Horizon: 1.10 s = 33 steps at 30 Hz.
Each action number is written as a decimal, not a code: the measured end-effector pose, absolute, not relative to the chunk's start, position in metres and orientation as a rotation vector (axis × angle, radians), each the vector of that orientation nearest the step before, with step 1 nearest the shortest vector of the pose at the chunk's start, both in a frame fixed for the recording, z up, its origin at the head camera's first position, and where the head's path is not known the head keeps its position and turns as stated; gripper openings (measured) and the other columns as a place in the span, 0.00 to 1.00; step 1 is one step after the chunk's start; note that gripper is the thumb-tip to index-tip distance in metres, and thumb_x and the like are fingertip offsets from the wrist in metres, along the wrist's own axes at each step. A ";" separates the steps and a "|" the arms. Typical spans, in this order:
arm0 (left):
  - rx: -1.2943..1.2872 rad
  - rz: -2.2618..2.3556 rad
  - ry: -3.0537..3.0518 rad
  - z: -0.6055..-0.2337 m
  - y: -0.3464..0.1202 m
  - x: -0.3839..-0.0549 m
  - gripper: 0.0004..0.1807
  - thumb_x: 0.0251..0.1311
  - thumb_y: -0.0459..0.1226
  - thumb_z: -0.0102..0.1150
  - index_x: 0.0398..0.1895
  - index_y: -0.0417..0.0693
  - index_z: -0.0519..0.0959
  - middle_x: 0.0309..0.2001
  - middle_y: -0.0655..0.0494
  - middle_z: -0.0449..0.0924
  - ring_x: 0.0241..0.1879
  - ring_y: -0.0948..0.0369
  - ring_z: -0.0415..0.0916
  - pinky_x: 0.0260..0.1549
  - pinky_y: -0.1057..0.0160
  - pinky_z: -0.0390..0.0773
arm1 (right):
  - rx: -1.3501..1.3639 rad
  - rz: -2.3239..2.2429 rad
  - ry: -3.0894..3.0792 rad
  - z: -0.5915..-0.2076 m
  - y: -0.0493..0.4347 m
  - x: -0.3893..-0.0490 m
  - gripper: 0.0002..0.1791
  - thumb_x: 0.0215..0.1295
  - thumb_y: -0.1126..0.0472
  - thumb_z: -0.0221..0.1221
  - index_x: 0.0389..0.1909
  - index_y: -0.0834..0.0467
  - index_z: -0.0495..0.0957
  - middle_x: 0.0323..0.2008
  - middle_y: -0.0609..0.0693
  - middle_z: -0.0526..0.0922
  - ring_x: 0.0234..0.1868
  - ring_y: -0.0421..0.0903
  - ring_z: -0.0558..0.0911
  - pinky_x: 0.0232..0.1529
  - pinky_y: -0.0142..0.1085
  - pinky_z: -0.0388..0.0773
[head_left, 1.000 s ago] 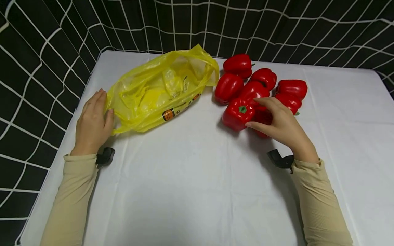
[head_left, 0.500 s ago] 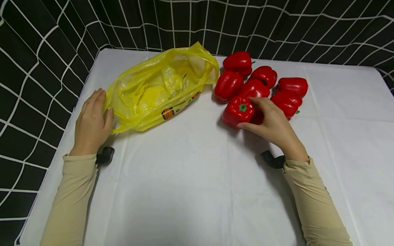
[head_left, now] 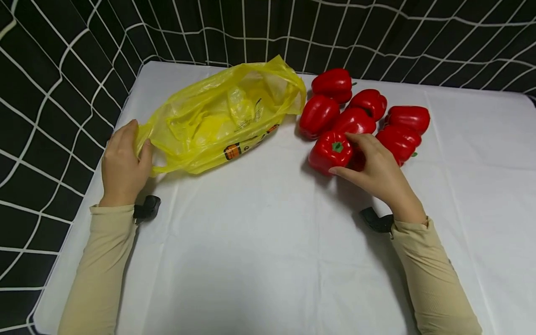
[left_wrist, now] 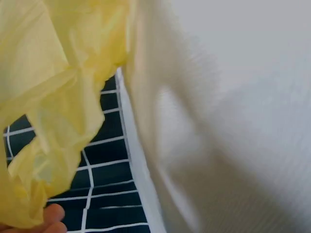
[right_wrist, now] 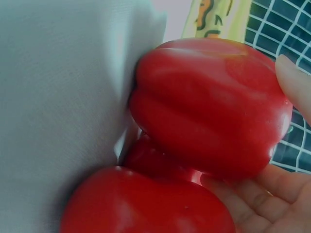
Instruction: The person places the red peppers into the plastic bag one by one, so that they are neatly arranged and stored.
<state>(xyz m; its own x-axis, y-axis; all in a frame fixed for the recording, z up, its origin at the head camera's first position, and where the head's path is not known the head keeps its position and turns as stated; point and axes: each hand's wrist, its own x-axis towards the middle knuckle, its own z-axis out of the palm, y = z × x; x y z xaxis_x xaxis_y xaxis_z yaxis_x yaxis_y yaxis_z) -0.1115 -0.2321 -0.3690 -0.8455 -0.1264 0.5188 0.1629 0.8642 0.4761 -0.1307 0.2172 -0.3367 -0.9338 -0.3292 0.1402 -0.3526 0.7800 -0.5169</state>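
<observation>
My left hand (head_left: pixel 124 163) grips the left end of a yellow plastic bag (head_left: pixel 217 125), its thumb apart from the fingers. In the left wrist view, fingertips (left_wrist: pixel 53 213) show at the edge of the bag (left_wrist: pixel 58 97). My right hand (head_left: pixel 378 172) holds a red bell pepper (head_left: pixel 324 153) with a green stem, thumb on the near side and fingers on the far side. The right wrist view shows the thumb (right_wrist: pixel 291 82) against this pepper (right_wrist: pixel 209 107) and fingers below it. Another pepper (right_wrist: pixel 146 208) lies close by; one is partly hidden by the right hand.
Several more red bell peppers (head_left: pixel 353 122) lie grouped behind and right of the held one, some touching. The bag lies with its mouth spread. A white cloth (head_left: pixel 243 251) covers the table. Dark netting with white cords (head_left: pixel 50 116) rises along the left and back edges.
The right hand has moved left and closed its thumb and fingers about the pepper with the green stem. My left hand has drawn the bag's end slightly left. The head view has shifted a little.
</observation>
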 end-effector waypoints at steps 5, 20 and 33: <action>0.072 -0.756 -2.444 -0.368 -0.234 -0.113 0.20 0.60 0.32 0.54 0.54 0.29 0.75 0.50 0.34 0.77 0.51 0.41 0.74 0.52 0.47 0.73 | 0.570 0.850 -2.910 -0.337 0.217 -0.132 0.40 0.49 0.57 0.72 0.61 0.67 0.67 0.56 0.63 0.71 0.58 0.59 0.68 0.58 0.55 0.66; 0.067 -0.852 -2.352 -0.372 -0.228 -0.118 0.09 0.59 0.27 0.58 0.41 0.29 0.81 0.38 0.38 0.80 0.39 0.48 0.78 0.46 0.52 0.78 | 0.561 0.871 -2.905 -0.337 0.218 -0.131 0.40 0.49 0.58 0.72 0.61 0.67 0.67 0.55 0.63 0.71 0.57 0.59 0.68 0.58 0.55 0.66; 0.181 -0.812 -2.436 -0.374 -0.232 -0.115 0.13 0.58 0.32 0.61 0.42 0.29 0.79 0.39 0.37 0.78 0.39 0.46 0.77 0.43 0.51 0.79 | 0.584 0.866 -2.881 -0.341 0.215 -0.133 0.39 0.47 0.60 0.72 0.60 0.68 0.67 0.54 0.64 0.72 0.57 0.59 0.69 0.58 0.55 0.66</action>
<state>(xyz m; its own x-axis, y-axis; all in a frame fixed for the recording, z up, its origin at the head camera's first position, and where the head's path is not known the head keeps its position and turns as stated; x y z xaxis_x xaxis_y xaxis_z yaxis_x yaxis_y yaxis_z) -0.1154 -0.2321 -0.3739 -0.8342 -0.2923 0.4676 0.0469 0.8073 0.5883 -0.1330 0.2146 -0.3411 -0.9247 -0.3358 0.1795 -0.3791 0.7681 -0.5160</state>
